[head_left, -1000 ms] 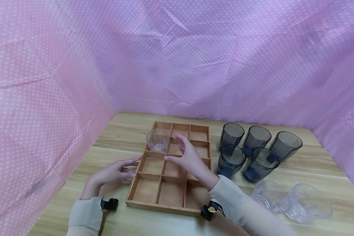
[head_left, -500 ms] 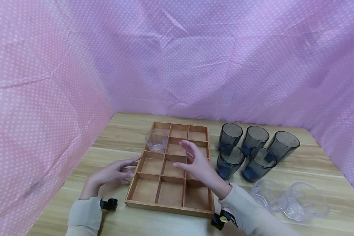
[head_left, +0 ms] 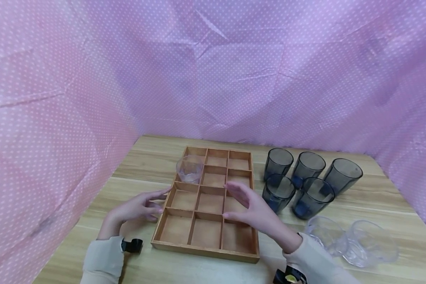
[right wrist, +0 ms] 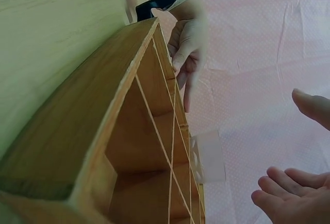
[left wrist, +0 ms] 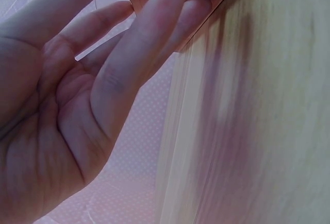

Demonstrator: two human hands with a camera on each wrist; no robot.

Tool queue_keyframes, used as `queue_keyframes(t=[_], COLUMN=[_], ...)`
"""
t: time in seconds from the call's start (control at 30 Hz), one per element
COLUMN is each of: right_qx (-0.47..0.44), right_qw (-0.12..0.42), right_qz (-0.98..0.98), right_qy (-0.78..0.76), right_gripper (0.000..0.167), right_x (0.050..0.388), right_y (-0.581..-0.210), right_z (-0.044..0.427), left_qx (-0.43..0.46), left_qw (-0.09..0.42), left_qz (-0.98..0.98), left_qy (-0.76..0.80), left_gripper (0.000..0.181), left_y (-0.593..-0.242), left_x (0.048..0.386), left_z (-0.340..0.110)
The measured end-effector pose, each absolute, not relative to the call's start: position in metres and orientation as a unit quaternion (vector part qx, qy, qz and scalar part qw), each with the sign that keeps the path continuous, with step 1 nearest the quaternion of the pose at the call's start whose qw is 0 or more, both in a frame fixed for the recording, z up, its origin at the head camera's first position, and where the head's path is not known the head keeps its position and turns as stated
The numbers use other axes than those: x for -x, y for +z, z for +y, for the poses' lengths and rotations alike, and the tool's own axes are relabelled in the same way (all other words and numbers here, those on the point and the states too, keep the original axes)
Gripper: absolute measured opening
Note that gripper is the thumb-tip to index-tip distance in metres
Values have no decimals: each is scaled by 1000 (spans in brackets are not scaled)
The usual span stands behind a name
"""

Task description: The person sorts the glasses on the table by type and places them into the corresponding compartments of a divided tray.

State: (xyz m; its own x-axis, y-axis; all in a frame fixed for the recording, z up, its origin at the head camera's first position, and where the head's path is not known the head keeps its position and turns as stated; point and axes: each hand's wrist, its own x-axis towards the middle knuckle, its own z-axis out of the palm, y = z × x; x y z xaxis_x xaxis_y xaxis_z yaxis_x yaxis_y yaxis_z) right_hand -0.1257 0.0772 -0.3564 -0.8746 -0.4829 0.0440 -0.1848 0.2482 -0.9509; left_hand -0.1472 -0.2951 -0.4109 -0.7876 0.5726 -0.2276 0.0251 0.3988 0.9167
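A wooden tray (head_left: 205, 250) divided into several square compartments lies on the table. One clear glass (head_left: 189, 169) stands in its left column, second row from the back. My left hand (head_left: 139, 207) rests at the tray's left side, fingers extended and touching the edge; in the left wrist view its fingertips (left wrist: 167, 2) meet the wooden wall. Over the tray's right side hovers my right hand (head_left: 253, 211), thumb and fingers spread apart, with nothing between them. The right wrist view shows the clear glass (right wrist: 210, 154) rising above the tray's far part.
Several dark grey glasses (head_left: 313, 197) stand in two rows right of the tray. Nearer the front right are two clear glasses (head_left: 370, 242), close together. Pink dotted cloth (head_left: 213, 79) hangs behind and beside the wooden table (head_left: 135, 169).
My right hand has drawn back from near the clear glass, moving right and toward the front. The left hand and the glasses stay where they were.
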Motion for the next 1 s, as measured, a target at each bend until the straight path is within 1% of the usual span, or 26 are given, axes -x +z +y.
queue_keyframes(t=[0.3, 0.5, 0.73, 1.0], right_qx=[262, 264, 243, 256], right_qw=[98, 96, 114, 107], right_qz=[787, 792, 792, 778], right_qy=[-550, -542, -549, -564], right_gripper=[71, 69, 70, 68], right_x=[116, 111, 104, 94], right_y=[-360, -360, -358, -353], right_z=[95, 106, 115, 130], left_qx=[-186, -190, -185, -182], left_qw=[264, 259, 261, 265], left_qz=[792, 795, 797, 794], left_qy=[518, 515, 513, 517], left_gripper=[77, 77, 77, 78], left_y=[-413, -416, -413, -410], left_x=[145, 147, 147, 146], left_z=[-295, -293, -292, -292])
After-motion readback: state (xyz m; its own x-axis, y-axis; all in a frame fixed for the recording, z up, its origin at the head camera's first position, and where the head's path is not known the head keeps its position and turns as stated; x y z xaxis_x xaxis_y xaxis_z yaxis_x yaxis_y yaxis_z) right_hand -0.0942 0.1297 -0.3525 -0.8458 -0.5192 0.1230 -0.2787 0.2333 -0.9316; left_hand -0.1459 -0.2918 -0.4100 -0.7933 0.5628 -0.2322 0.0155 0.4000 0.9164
